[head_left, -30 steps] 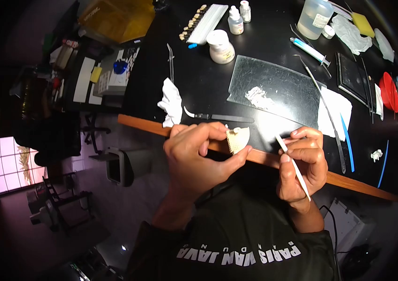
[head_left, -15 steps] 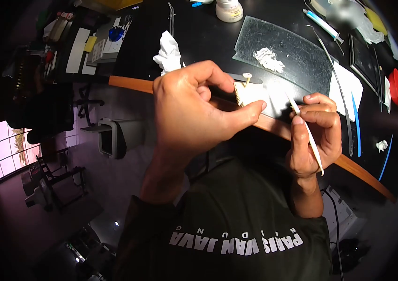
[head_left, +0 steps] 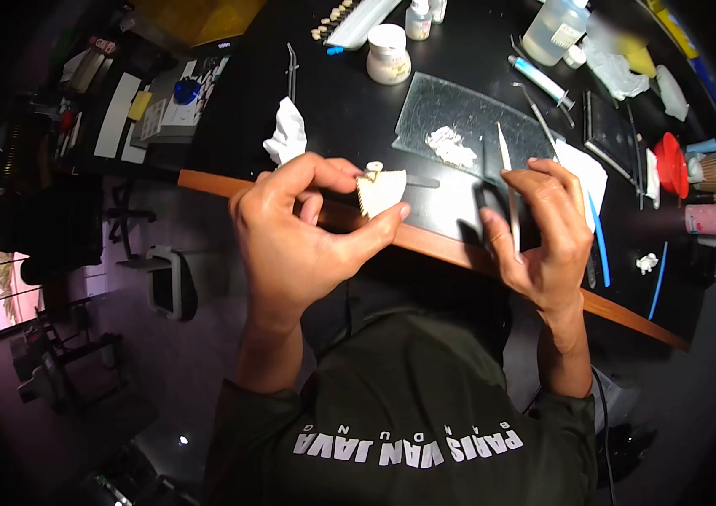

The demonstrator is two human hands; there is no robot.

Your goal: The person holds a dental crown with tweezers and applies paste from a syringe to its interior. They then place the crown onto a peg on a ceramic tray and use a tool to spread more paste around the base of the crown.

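Between the thumb and index finger of my left hand (head_left: 299, 228) is a cream-coloured piece (head_left: 381, 192) with a ridged edge and a small pale knob on top. My right hand (head_left: 547, 228) holds a thin white pointed tool (head_left: 506, 160) among its fingers, tip pointing up and away from me. The tool is apart from the cream piece. Beyond both hands a glass slab (head_left: 493, 114) lies on the black table (head_left: 332, 110), with a heap of white material (head_left: 450, 148) on it.
A white jar (head_left: 389, 59) stands behind the slab. Crumpled tissue (head_left: 286, 135) lies left; a syringe (head_left: 541, 82), metal instruments and a clear bottle (head_left: 553, 34) are at the back right. A red object (head_left: 670, 164) and blue strips (head_left: 599, 244) are farther right.
The view has shifted, showing more of the table's back. The cream piece is now more exposed in my left hand. My right hand has turned, its fingers more spread, the tool more upright.
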